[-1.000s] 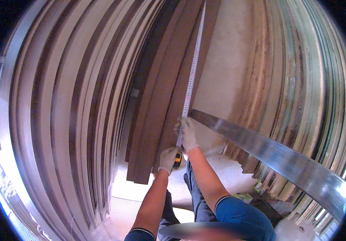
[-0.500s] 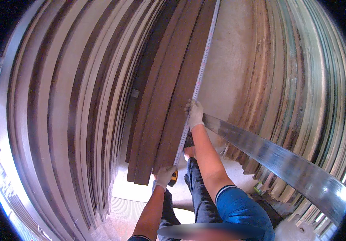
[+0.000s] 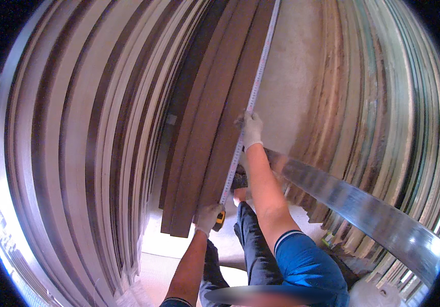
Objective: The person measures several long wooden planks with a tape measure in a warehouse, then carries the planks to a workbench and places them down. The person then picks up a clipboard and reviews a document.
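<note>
Long dark brown boards lie side by side, running away from me. Along the right edge of the rightmost board stretches the white blade of a tape measure. My left hand, in a pale glove, is closed around the yellow and black tape measure case by the near end of the boards. Farther up, my gloved right hand is closed on the blade, its dark-tipped fingers over the board's edge. The fingers' undersides are hidden.
Pale and brown panels stand on edge along the left. More edge-on panels, some greenish, line the right. A shiny metal bar slants from beside my right forearm to the lower right. A clear wrapped roll sits at the lower right.
My right hand has slid a little farther up the blade, away from me. My left hand and the tape measure case have shifted slightly up too. The boards stay put.
</note>
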`<state>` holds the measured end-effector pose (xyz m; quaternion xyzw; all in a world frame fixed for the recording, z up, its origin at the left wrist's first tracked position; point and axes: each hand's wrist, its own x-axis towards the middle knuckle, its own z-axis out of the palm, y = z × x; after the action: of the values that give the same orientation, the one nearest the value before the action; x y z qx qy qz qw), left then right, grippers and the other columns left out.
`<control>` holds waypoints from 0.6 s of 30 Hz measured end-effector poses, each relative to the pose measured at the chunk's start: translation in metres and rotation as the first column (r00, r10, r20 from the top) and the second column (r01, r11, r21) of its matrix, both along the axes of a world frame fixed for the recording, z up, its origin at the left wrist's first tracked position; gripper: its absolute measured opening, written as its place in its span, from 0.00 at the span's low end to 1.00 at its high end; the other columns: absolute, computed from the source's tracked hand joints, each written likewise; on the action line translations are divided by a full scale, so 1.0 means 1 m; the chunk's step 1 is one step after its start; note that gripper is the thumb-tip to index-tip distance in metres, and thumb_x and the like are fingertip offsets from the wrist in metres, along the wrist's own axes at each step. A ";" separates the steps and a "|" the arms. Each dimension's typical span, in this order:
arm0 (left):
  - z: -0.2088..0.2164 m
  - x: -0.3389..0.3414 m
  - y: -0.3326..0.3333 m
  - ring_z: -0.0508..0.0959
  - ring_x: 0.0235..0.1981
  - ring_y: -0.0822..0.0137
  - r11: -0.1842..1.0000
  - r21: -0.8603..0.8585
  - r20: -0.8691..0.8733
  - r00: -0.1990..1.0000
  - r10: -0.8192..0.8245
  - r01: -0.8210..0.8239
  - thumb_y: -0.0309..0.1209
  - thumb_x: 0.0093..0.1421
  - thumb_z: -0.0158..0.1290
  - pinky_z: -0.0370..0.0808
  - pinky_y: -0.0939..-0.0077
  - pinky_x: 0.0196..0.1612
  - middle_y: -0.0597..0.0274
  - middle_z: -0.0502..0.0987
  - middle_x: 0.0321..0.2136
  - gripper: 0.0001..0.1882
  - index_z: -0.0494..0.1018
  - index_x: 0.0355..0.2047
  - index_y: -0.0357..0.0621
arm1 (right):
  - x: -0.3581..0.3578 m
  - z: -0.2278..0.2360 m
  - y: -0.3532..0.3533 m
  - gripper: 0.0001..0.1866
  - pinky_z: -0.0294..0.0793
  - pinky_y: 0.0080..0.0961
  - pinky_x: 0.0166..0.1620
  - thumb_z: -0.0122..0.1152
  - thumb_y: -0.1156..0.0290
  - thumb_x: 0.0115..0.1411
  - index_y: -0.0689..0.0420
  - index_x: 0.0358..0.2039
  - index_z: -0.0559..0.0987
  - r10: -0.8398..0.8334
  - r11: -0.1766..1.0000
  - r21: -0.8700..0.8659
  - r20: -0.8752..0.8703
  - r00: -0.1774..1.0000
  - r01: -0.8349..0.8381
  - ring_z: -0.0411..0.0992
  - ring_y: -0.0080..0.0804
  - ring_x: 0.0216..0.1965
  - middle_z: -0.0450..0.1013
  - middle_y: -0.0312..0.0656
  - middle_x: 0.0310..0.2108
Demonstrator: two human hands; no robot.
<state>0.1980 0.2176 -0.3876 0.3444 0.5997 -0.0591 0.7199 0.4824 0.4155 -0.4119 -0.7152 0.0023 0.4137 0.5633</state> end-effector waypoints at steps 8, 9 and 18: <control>-0.002 0.050 0.057 0.78 0.28 0.65 0.996 0.055 0.102 0.993 0.058 -0.064 0.44 0.56 0.54 0.73 0.69 0.33 0.59 0.80 0.27 0.19 0.80 0.32 0.39 | -0.009 0.003 -0.006 0.12 0.76 0.27 0.29 0.49 0.70 0.68 0.60 0.50 0.69 -0.018 1.000 -0.016 0.012 1.000 0.018 0.74 0.30 0.25 0.73 0.41 0.29; -0.002 0.056 0.063 0.78 0.27 0.67 0.984 0.178 0.123 0.992 -0.038 0.016 0.44 0.57 0.55 0.73 0.70 0.33 0.60 0.80 0.27 0.18 0.80 0.31 0.39 | -0.009 0.003 -0.006 0.12 0.75 0.27 0.29 0.49 0.71 0.68 0.60 0.50 0.69 -0.032 0.999 -0.019 0.001 0.999 0.032 0.74 0.30 0.25 0.72 0.41 0.29; 0.006 0.092 0.107 0.80 0.28 0.63 0.997 0.067 0.111 0.993 -0.046 0.039 0.42 0.60 0.51 0.75 0.68 0.33 0.56 0.80 0.27 0.18 0.80 0.32 0.39 | 0.001 -0.011 -0.003 0.16 0.74 0.25 0.28 0.49 0.77 0.66 0.61 0.54 0.69 -0.045 0.999 0.004 0.140 0.989 0.045 0.72 0.26 0.26 0.71 0.38 0.29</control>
<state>0.2900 0.3244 -0.3814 0.3830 0.5522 -0.0354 0.7397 0.4832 0.4123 -0.4224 -0.7420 -0.0212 0.3499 0.5715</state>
